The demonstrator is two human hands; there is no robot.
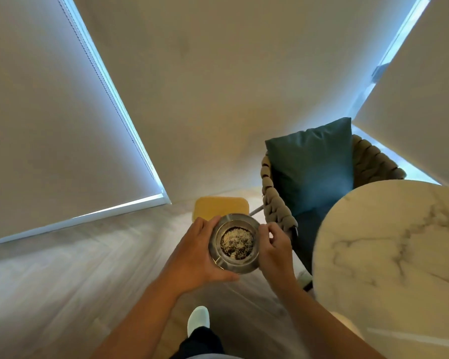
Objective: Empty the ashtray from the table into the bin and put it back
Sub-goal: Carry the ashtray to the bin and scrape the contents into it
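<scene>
A round metal ashtray (253, 228) with dark and pale ash in its bowl is held level above the floor, left of the round marble table (389, 242). My left hand (197, 255) cups its left side and underside. My right hand (276, 244) pinches its right rim with the fingertips. A yellow bin (219, 206) with a closed-looking top stands on the floor just beyond the ashtray, partly hidden behind it.
A woven chair (275, 203) with a teal cushion (311, 167) stands between the bin and the table. Light wood floor (75, 268) spreads to the left. Blinds cover windows at the left and right. My foot (198, 320) shows below.
</scene>
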